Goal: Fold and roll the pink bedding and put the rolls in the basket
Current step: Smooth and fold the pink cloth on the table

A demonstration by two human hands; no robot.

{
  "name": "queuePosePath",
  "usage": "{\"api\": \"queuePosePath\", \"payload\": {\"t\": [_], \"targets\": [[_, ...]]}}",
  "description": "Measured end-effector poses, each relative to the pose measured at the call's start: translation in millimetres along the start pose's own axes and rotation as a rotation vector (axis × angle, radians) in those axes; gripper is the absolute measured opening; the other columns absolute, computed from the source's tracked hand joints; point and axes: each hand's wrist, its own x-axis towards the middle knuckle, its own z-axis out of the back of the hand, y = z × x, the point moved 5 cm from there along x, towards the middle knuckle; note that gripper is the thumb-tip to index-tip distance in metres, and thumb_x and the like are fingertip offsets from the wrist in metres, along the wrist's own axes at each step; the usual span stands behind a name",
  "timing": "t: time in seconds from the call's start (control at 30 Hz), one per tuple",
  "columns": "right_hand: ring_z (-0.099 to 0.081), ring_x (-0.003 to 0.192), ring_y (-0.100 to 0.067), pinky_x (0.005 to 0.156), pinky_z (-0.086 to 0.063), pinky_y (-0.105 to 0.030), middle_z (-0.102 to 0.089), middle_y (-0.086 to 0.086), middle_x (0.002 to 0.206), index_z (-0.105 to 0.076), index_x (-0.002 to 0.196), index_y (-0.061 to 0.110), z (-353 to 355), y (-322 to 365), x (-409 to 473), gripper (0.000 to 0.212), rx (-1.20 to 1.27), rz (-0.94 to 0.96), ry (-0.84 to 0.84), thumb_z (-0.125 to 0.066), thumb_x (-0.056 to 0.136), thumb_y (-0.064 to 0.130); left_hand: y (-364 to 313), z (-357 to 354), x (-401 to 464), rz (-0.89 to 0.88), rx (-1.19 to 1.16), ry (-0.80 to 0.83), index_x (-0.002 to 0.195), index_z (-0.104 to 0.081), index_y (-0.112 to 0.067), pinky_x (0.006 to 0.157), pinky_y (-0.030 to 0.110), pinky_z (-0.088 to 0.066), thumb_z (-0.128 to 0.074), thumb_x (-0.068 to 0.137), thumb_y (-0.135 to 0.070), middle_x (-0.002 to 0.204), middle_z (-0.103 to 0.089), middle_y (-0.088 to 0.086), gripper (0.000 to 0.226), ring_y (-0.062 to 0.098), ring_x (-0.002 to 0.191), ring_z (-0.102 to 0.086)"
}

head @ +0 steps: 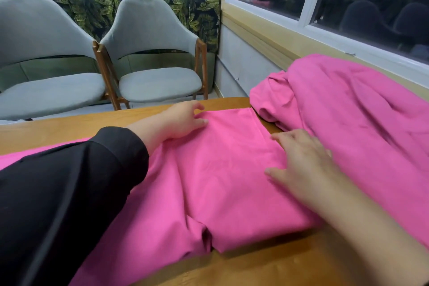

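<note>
From the head camera, a folded panel of pink bedding [222,169] lies flat across the wooden bench [58,127], its far edge squared off near the bench's far side. The left hand [183,121], in a black sleeve [69,193], rests at the far left corner with fingers loosely curled, touching the cloth, apparently pinning that corner so the fold keeps its line. The right hand [304,165] lies flat with fingers spread on the panel's right edge, likely smoothing and holding that side down. Neither hand grips anything. The hands sit well apart, which looks like a way to keep the whole panel taut.

A loose heap of more bedding [352,109] is bunched to the right, under the window [325,7], probably waiting its turn. Two grey chairs [148,53] stand beyond the bench. No basket is in view.
</note>
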Motion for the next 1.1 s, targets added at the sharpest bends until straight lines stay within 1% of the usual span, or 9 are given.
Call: {"api": "queuePosePath", "payload": {"t": [0.13, 0.27, 0.37, 0.53, 0.67, 0.77, 0.83, 0.93, 1.1], "targets": [[-0.056, 0.117, -0.017, 0.105, -0.04, -0.035, -0.057, 0.003, 0.124, -0.059, 0.126, 0.029, -21.5, 52.9, -1.9, 0.04, 0.16, 0.211, 0.186, -0.069, 0.089, 0.043, 27.3, 11.1, -41.5, 0.023, 0.042, -0.077, 0.139, -0.052, -0.019, 0.091, 0.034, -0.045, -0.062, 0.096, -0.038, 0.124, -0.065, 0.005, 0.048, 0.027, 0.11, -0.06], [-0.056, 0.119, -0.022, 0.105, -0.042, -0.037, -0.058, 0.0, 0.126, -0.061, 0.124, 0.029, -30.5, 73.6, 7.5, 0.033, -0.001, 0.22, 0.218, -0.056, 0.096, 0.046, 81.0, 31.3, -95.2, 0.185, 0.004, -0.055, 0.116, -0.063, -0.029, 0.075, 0.032, -0.048, -0.058, 0.096, -0.047, 0.102, -0.07, -0.003, 0.028, 0.023, 0.089, -0.064], [-0.06, 0.112, -0.022, 0.093, -0.046, -0.031, -0.063, 0.001, 0.124, -0.062, 0.12, 0.028, -21.7, 96.6, 12.5, 0.032, -0.052, 0.205, 0.235, -0.053, 0.097, 0.049, 118.4, 53.4, -138.7, 0.247, 0.019, -0.013, 0.112, -0.065, -0.027, 0.07, 0.028, -0.046, -0.061, 0.096, -0.041, 0.103, -0.068, -0.005, 0.021, 0.02, 0.087, -0.065], [-0.058, 0.115, -0.013, 0.099, -0.046, -0.035, -0.063, 0.008, 0.126, -0.063, 0.122, 0.031, -8.6, 196.0, 14.0, 0.027, 0.149, 0.474, 0.136, -0.055, 0.098, 0.042, 167.1, 83.8, -203.6, 0.315, 0.106, 0.115, 0.11, -0.066, -0.026, 0.069, 0.025, -0.043, -0.067, 0.092, -0.045, 0.101, -0.066, -0.006, 0.027, 0.013, 0.084, -0.06], [-0.057, 0.118, -0.012, 0.103, -0.044, -0.034, -0.061, 0.01, 0.13, -0.06, 0.129, 0.033, -28.2, 285.1, 15.8, 0.03, 0.138, 0.678, 0.298, -0.054, 0.101, 0.039, 207.0, 101.7, -257.2, 0.347, 0.048, 0.137, 0.095, -0.069, -0.027, 0.061, 0.02, -0.042, -0.072, 0.088, -0.046, 0.084, -0.069, -0.011, 0.021, 0.005, 0.073, -0.062], [-0.056, 0.122, -0.013, 0.104, -0.043, -0.031, -0.06, 0.011, 0.135, -0.059, 0.133, 0.032, -52.4, 336.3, 16.8, 0.031, 0.045, 0.756, 0.43, -0.05, 0.103, 0.03, 232.0, 116.0, -292.6, 0.33, -0.005, 0.142, 0.093, -0.07, -0.028, 0.067, 0.02, -0.048, -0.077, 0.084, -0.043, 0.081, -0.069, -0.014, 0.019, 0.0, 0.073, -0.062], [-0.058, 0.117, -0.013, 0.103, -0.044, -0.03, -0.062, 0.01, 0.131, -0.061, 0.131, 0.03, -65.6, 359.1, 17.6, 0.03, 0.0, 0.768, 0.481, -0.049, 0.103, 0.027, 250.3, 123.0, -312.0, 0.33, 0.037, 0.158, 0.097, -0.068, -0.03, 0.082, 0.03, -0.051, -0.079, 0.082, -0.042, 0.091, -0.067, -0.011, 0.022, 0.007, 0.085, -0.063], [-0.063, 0.096, -0.011, 0.088, -0.05, -0.029, -0.066, 0.014, 0.106, -0.067, 0.119, 0.034, -76.9, 376.7, 20.0, 0.023, -0.01, 0.758, 0.494, -0.061, 0.097, 0.037, 277.6, 131.3, -331.7, 0.335, 0.197, 0.1, 0.114, -0.064, -0.034, 0.094, 0.034, -0.046, -0.074, 0.08, -0.046, 0.108, -0.054, -0.012, 0.038, 0.012, 0.103, -0.056], [-0.056, 0.074, 0.0, 0.062, -0.037, -0.018, -0.062, 0.017, 0.081, -0.069, 0.098, 0.033, -87.3, 389.7, 5.2, 0.023, 0.042, 0.813, 0.53, -0.071, 0.086, 0.053, 304.1, 134.0, -352.5, 0.393, 0.154, -0.014, 0.13, -0.059, -0.028, 0.1, 0.033, -0.044, -0.071, 0.086, -0.05, 0.117, -0.052, -0.008, 0.051, 0.015, 0.111, -0.056]]}}
